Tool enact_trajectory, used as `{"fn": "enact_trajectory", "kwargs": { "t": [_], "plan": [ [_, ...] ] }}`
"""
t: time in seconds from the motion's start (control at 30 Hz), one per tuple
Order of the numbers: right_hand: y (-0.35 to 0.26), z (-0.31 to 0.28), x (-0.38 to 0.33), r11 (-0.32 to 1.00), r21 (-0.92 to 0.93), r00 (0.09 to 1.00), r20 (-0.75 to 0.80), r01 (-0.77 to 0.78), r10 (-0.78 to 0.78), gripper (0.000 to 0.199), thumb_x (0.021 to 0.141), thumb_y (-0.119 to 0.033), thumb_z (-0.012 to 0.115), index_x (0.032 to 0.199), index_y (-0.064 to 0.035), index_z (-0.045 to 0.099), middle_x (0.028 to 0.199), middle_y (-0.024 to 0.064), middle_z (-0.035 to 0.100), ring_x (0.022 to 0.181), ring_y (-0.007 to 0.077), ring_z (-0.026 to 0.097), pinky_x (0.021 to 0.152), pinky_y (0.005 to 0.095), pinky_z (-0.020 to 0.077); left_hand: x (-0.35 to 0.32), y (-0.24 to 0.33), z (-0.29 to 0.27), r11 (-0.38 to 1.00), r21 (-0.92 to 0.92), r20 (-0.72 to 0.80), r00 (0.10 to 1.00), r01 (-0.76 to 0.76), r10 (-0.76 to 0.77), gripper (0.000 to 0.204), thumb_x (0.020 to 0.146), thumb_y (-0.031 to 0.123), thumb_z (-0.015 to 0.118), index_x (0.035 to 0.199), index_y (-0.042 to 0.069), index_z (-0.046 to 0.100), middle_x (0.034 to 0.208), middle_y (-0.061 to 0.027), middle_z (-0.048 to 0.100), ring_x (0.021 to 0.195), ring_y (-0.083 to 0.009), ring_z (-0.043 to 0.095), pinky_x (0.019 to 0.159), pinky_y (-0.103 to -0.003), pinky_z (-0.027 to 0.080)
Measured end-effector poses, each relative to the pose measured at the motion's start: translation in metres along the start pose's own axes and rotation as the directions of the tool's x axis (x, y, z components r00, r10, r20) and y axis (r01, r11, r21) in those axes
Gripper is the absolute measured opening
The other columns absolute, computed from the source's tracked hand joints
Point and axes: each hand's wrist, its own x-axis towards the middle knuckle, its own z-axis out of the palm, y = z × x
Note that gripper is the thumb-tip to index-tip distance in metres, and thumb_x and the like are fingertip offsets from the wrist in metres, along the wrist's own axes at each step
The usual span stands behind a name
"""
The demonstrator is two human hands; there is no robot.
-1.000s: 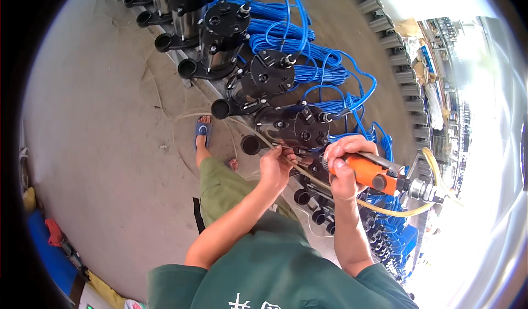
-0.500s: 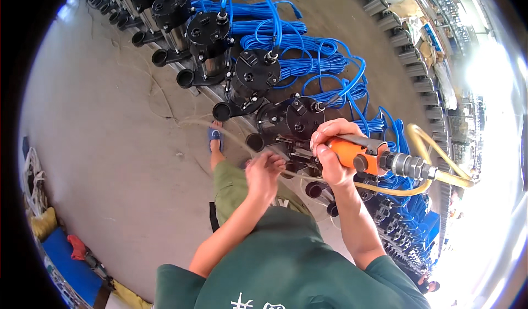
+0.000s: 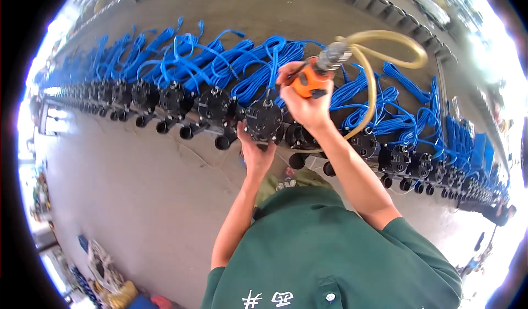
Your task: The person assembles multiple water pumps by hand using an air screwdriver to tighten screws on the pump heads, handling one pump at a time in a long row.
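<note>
A long row of submersible pumps with round black tops, steel bodies and black outlet elbows runs across the view in front of me. My left hand (image 3: 257, 152) grips the near side of one black-topped pump (image 3: 264, 117), thumb and fingers on either side of it. Just to its right and higher, my right hand (image 3: 309, 103) is wrapped round an orange air gun (image 3: 311, 81). A metal coupling (image 3: 333, 56) joins the gun to a yellowish air hose (image 3: 369, 89). The gun's working end is hidden by my hand, and motion blurs it.
Coiled blue cables (image 3: 220, 61) lie behind the row. Black outlets (image 3: 223, 142) stick out toward me. Steel cylinders (image 3: 379, 5) line the far side. Cloth bundles (image 3: 107, 270) lie at lower left. Another person (image 3: 499, 214) is at the far right.
My view has turned along the row. My left hand has gone from the thin hose in front of me to a pump. The right hand has lifted the air gun, its coupling now pointing away.
</note>
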Motion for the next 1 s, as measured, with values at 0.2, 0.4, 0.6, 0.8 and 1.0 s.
{"fn": "enact_trajectory", "kwargs": {
  "t": [0.2, 0.4, 0.6, 0.8, 1.0],
  "plan": [
    [0.027, 0.001, 0.001, 0.987, -0.152, 0.999, 0.002, -0.045, 0.046, 0.017, 0.075, 0.005, 0.062, 0.092, 0.0006, 0.062, 0.081, 0.0038, 0.065, 0.075, 0.0116, 0.063, 0.07, 0.0277, 0.0523, 0.004, -0.02, 0.008, 0.998, 0.029, 0.08, 0.995, 0.057, -0.059, 0.1, 0.069, 0.01, 0.082, 0.148, -0.002, 0.023, 0.126, -0.0219, 0.059, 0.113, -0.035, 0.062, 0.097, -0.042, 0.049],
    [0.025, 0.004, 0.001, 0.989, -0.135, 0.998, 0.028, -0.055, 0.059, 0.017, 0.074, 0.005, 0.06, 0.09, 0.0021, 0.062, 0.083, 0.0054, 0.065, 0.076, 0.0132, 0.063, 0.071, 0.0273, 0.0524, 0.005, -0.028, 0.013, 0.987, 0.144, -0.025, 0.997, 0.076, -0.073, 0.093, 0.064, 0.018, 0.088, 0.14, 0.0, 0.039, 0.111, -0.0197, 0.067, 0.098, -0.0351, 0.069, 0.085, -0.042, 0.054],
    [-0.008, 0.011, -0.019, 0.997, -0.069, 0.999, -0.01, -0.039, 0.038, 0.031, 0.078, 0.008, 0.059, 0.108, 0.0025, 0.065, 0.09, 0.0079, 0.067, 0.084, 0.0142, 0.067, 0.073, 0.0277, 0.0542, 0.009, -0.025, -0.002, 0.997, 0.037, 0.032, 0.997, 0.07, -0.071, 0.102, 0.06, 0.021, 0.092, 0.143, 0.001, 0.037, 0.123, -0.0212, 0.064, 0.112, -0.0349, 0.065, 0.092, -0.042, 0.053],
    [-0.033, 0.044, -0.029, 0.989, 0.029, 0.979, 0.149, -0.148, 0.142, 0.033, 0.086, 0.005, 0.058, 0.118, -0.0001, 0.054, 0.097, 0.0094, 0.064, 0.077, 0.0118, 0.061, 0.069, 0.0258, 0.0524, 0.045, -0.048, -0.018, 0.964, -0.258, 0.214, 0.969, -0.062, 0.12, 0.123, 0.048, 0.02, 0.099, 0.15, 0.003, 0.032, 0.141, -0.0204, 0.053, 0.128, -0.0324, 0.057, 0.107, -0.04, 0.047],
    [0.01, 0.083, 0.014, 0.965, -0.262, 0.998, 0.067, 0.005, 0.013, 0.033, 0.081, 0.004, 0.055, 0.113, 0.0022, 0.053, 0.09, 0.0118, 0.059, 0.07, 0.0154, 0.057, 0.066, 0.0302, 0.0513, 0.058, -0.075, -0.009, 0.908, -0.418, 0.289, 0.945, -0.017, 0.151, 0.114, 0.052, 0.017, 0.094, 0.147, 0.002, 0.033, 0.134, -0.0176, 0.058, 0.123, -0.0301, 0.06, 0.105, -0.04, 0.047]
  ]
}}
